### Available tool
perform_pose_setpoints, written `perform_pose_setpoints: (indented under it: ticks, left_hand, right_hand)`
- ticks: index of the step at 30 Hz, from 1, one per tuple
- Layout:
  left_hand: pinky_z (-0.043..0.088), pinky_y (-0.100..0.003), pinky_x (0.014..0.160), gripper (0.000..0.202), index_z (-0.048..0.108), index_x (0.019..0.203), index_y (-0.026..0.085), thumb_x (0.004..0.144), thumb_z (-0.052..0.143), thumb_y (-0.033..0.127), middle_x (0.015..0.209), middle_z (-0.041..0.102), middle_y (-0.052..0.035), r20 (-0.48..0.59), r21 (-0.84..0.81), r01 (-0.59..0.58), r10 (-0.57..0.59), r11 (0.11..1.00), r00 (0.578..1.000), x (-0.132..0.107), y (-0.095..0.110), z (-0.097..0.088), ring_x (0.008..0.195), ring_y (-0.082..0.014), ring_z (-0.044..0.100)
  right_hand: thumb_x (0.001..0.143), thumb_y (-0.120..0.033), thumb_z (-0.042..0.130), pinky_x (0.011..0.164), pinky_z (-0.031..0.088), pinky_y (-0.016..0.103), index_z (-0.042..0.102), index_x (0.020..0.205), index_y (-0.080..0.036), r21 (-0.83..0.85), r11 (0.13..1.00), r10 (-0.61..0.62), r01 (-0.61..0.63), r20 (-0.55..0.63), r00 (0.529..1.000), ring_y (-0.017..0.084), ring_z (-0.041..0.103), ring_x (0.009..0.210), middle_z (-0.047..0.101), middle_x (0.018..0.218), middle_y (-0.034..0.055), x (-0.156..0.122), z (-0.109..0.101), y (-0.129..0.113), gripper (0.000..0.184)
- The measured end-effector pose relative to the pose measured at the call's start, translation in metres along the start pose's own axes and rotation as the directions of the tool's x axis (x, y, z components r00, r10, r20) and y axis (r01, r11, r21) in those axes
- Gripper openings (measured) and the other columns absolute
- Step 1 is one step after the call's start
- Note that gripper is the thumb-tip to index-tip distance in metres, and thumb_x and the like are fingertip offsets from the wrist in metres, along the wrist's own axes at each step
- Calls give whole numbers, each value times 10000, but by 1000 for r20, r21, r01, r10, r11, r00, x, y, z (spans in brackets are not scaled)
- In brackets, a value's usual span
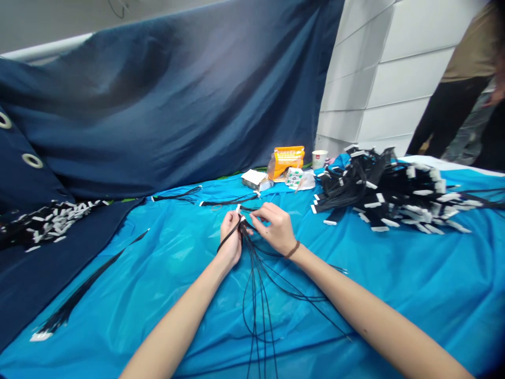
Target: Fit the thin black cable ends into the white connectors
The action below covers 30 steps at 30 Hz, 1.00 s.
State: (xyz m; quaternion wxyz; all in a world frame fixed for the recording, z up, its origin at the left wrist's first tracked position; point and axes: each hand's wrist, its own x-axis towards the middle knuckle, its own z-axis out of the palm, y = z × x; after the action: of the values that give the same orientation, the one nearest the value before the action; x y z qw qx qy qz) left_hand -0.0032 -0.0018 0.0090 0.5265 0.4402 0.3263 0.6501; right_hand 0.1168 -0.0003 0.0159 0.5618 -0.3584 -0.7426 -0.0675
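Near the middle of the blue sheet, my left hand is closed around a wire harness, a bundle of thin black wires with a small white connector poking up past the fingertips. One black strand loops over that hand. Just to the right, my right hand is closed in a pinch at the top of the same black wires, close to the connector. Below both hands the loose wires fan down and to the right across the sheet. Exactly what the right fingertips grip is partly hidden.
A big heap of black wire harnesses with white connectors lies at right. Another pile is far left, and one bundle lies nearer. Behind stand an orange pouch, paper cup and small box. A person stands back right.
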Motion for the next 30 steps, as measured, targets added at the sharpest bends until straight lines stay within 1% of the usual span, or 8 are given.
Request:
perform_pose_setpoints:
  ticks: [10, 24, 30]
  left_hand:
    - [421, -190, 427, 306, 465, 736, 167, 703, 581, 448, 647, 460, 35, -14, -3, 1, -1, 1000, 1000, 1, 0, 0, 482, -66, 461]
    - [410, -183, 425, 331, 462, 732, 168, 680, 597, 466, 635, 465, 36, -15, 2, 7, -7, 1000, 1000, 1, 0, 1, 472, -64, 458]
    - [414, -194, 428, 316, 454, 727, 168, 701, 580, 457, 643, 464, 31, -3, 6, 0, 0, 1000, 1000, 0, 0, 1, 473, -67, 457]
  right_hand:
    - [833, -211, 480, 618, 376, 239, 583, 700, -186, -25, 999, -35, 36, 9, 999, 129, 488, 653, 543, 656, 14, -1, 0, 1, 170]
    - [840, -208, 464, 624, 378, 245, 581, 703, -188, -35, 999, -32, 32, 21, 999, 134, 493, 666, 548, 667, 21, -1, -1, 0, 181]
    - [843, -212, 461, 625, 378, 243, 580, 706, -185, -44, 998, -41, 43, 24, 999, 132, 489, 665, 541, 663, 20, -1, -1, 0, 183]
